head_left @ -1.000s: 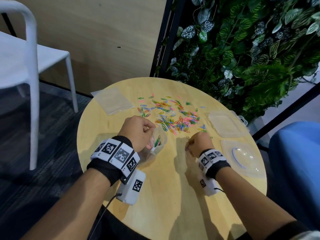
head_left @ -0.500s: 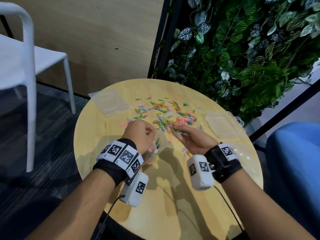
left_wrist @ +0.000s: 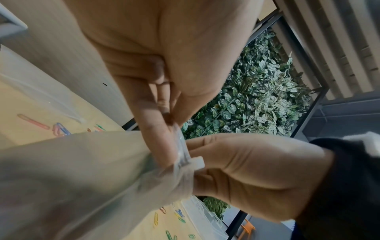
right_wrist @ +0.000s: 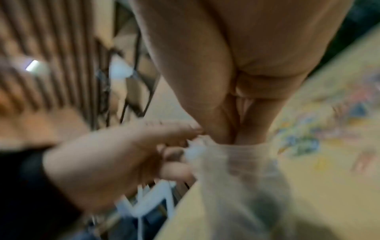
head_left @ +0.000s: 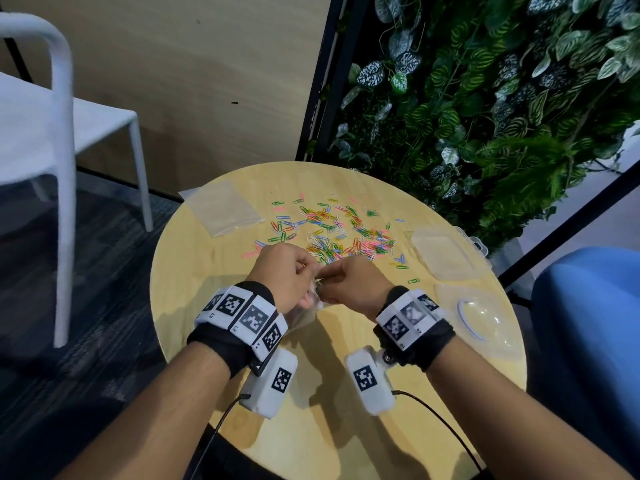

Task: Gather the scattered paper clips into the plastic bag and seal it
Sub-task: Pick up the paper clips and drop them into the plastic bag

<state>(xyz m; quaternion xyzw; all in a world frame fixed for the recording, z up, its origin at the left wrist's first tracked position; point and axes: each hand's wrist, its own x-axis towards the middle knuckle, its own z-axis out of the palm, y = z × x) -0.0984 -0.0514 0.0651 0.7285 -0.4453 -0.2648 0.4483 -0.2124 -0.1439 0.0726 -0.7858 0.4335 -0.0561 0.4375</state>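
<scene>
Colourful paper clips [head_left: 341, 233] lie scattered over the far middle of the round wooden table [head_left: 339, 393]. A clear plastic bag [head_left: 304, 315] hangs just above the table between my hands. My left hand [head_left: 294, 277] pinches its top edge, seen close in the left wrist view, where the left hand [left_wrist: 164, 123] meets the zip strip of the bag [left_wrist: 82, 178]. My right hand [head_left: 348, 280] is curled at the same edge, thumb against the strip. In the blurred right wrist view, the right hand [right_wrist: 232, 138] pinches at the mouth of the bag [right_wrist: 236, 186]. The bag's contents are hidden.
Spare clear bags [head_left: 225, 211] lie at the table's far left. A clear plastic box [head_left: 446, 252] and a clear lid [head_left: 481, 317] sit at the right edge. A white chair [head_left: 62, 140] stands to the left, a plant wall [head_left: 502, 116] behind, a blue seat [head_left: 588, 323] to the right.
My right hand left the table near the clips, turned palm up with a few clips, then swung left to the bag's mouth. The left hand kept hold of the bag.
</scene>
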